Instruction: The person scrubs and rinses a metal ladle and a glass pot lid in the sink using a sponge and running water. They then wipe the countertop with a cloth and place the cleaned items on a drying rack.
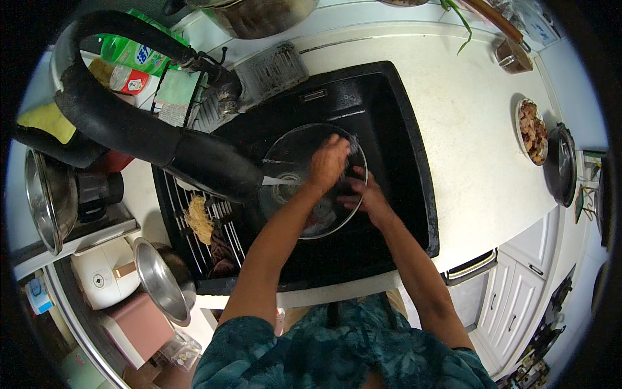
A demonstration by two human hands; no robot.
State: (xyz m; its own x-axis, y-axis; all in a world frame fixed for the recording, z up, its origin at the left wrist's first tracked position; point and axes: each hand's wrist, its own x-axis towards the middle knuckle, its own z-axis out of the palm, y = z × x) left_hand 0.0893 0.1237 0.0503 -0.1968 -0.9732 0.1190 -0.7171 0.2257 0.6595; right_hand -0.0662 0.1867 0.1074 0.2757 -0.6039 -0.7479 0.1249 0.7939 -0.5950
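A round glass lid with a metal rim (318,237) lies tilted in the black sink (388,204), under water running from the black faucet (214,165). My left hand (331,163) rests on the lid's upper right part with its fingers bent; whether something small is under them I cannot tell. At the lid's right edge is my right hand (367,194), blurred, fingers spread over the rim; its grip is unclear. A loofah-like scrubber (198,220) and a dark cloth (223,255) lie on the metal rack left of the lid.
A steel bowl (163,282) stands tilted left of the sink, near a white rice cooker (104,274). A plate of meat pieces (532,131) and a dark pan (560,165) are on the right counter. A large pot (262,17) stands behind the sink.
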